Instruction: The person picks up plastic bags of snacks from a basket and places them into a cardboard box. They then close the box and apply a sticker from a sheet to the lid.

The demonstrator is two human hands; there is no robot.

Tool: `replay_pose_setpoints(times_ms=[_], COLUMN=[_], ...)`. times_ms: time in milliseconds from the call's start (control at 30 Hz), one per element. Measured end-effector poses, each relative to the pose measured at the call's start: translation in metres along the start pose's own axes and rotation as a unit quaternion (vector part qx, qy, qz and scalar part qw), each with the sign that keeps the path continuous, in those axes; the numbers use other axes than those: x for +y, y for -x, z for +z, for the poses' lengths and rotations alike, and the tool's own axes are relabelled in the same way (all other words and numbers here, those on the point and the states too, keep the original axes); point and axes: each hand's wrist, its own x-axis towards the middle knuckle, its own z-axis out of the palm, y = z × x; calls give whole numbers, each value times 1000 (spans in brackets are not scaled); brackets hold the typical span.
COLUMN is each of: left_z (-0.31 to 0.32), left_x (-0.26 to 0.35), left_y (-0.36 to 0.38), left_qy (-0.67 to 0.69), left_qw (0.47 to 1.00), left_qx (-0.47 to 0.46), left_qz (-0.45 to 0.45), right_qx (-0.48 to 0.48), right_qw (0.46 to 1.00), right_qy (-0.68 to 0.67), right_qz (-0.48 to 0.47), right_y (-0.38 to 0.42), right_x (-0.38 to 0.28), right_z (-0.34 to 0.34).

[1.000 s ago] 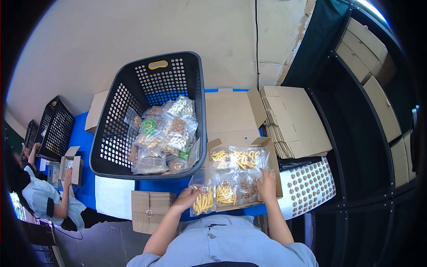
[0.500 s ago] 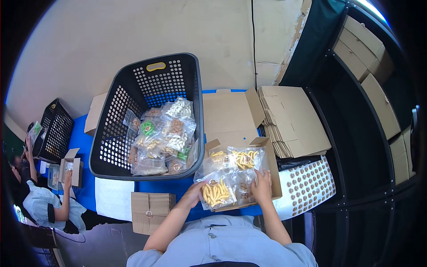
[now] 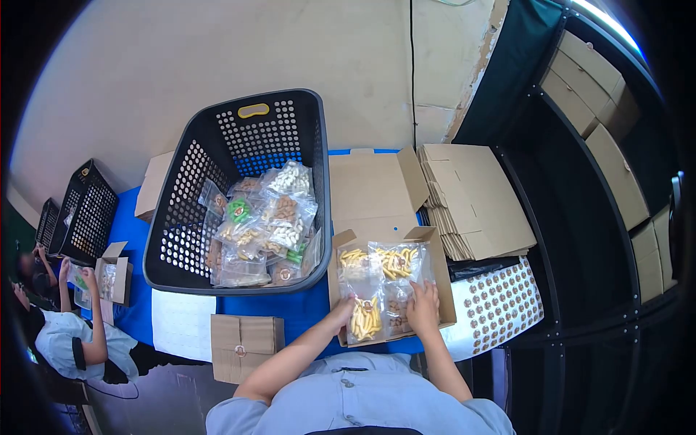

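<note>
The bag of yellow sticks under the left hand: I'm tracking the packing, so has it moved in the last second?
Yes. The bag of yellow sticks has moved right, from overhanging the open box's left edge to lying inside it, left hand at its edge.

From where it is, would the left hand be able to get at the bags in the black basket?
Probably yes: the left hand rests at the box edge, the basket stands just beside, open-topped, nothing between.

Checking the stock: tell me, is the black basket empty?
No, the black basket holds a pile of clear snack bags heaped against its right side.
</note>
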Motion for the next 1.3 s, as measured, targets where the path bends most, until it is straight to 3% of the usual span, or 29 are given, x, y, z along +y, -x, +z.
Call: replay_pose_setpoints(times_ms=[67, 133, 200, 333, 467, 533, 600, 667, 800, 867, 1000, 1100, 1133, 1200, 1300], left_z=[-19, -13, -4, 24, 21, 34, 5, -14, -3, 22, 23, 11, 10, 18, 26], left_x=[-40, -42, -44, -2, -9, 0, -53, -132, -102, -49, -26, 5, 22, 64, 112], left_y=[-40, -31, -19, 26, 17, 30, -33, -134, -75, -13, 5, 17, 25, 57, 94], left_qy=[-204, -211, -92, -27, -15, -49, -31, -116, -91, -26, 58, -156, -157, -119, -106], left_qw=[974, 971, 994, 998, 1000, 995, 992, 925, 940, 979, 989, 964, 964, 942, 941], left_qx=[47, 43, 60, -3, -2, 88, 117, 332, 284, 140, 95, 55, 53, 33, 30], left_qz=[90, 107, 27, -52, -27, -5, 22, 143, 167, 145, 102, 208, 206, 313, 320], right_qx=[4, 6, 28, 13, 18, 20, 26, 26, 28, 28, 25, 24, 24, 15, 23], right_qw=[1000, 1000, 999, 999, 1000, 1000, 999, 999, 999, 999, 999, 999, 999, 999, 999], right_qy=[-4, -10, -8, -16, -9, -9, -20, -14, -17, -19, -18, -24, -24, -30, -26], right_qz=[7, 13, 22, 34, 24, 21, 13, 12, 13, 13, 14, 14, 16, 19, 16], right_y=[0, 0, -1, -2, -3, -2, -2, -2, -2, -2, -3, -4, -4, -4, -4], right_x=[4, 7, 10, 11, 12, 13, 13, 12, 15, 14, 13, 14, 14, 14, 15], right_z=[-3, -5, -6, -9, -6, -6, -7, -7, -6, -7, -8, -9, -10, -10, -8])
